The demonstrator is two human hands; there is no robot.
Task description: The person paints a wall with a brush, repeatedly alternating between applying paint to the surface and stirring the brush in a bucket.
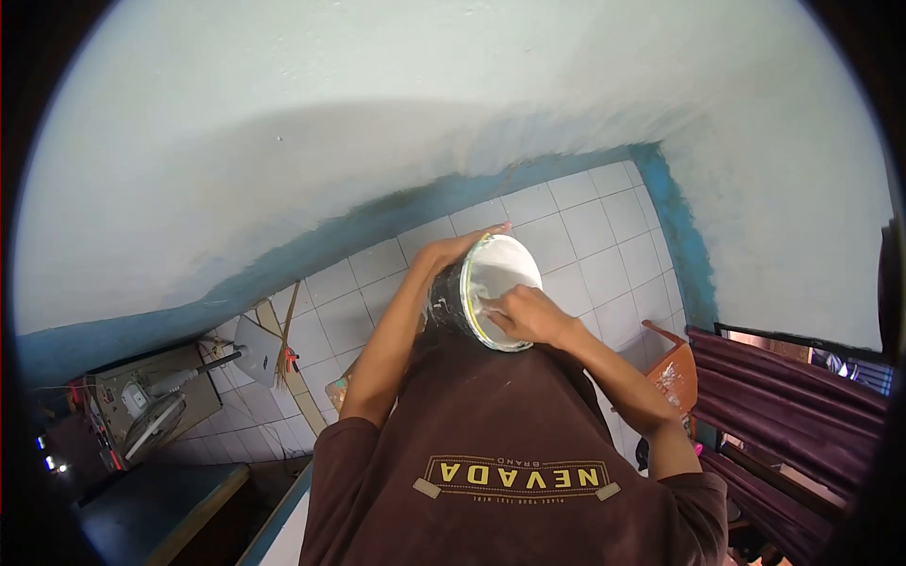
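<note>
A dark paint bucket point(445, 300) with a pale, smeared rim is tilted against my body, its mouth turned to the right. My left hand point(462, 247) grips its far side near the rim, with the fingers stretched along the outside. Inside the mouth, my right hand point(530, 315) has curled fingers against the whitish inner wall. Whatever those fingers hold, if anything, I cannot make out. White residue coats the inside of the bucket, and pale smears mark its outer side.
Ahead stands a wall point(311, 179) coated whitish above a blue strip. White floor tiles point(585, 226) lie below. At right are an orange plastic chair point(675, 373) and a maroon curtain point(783, 387). A standing fan point(156, 420) and a broom-like stick point(291, 325) are at left.
</note>
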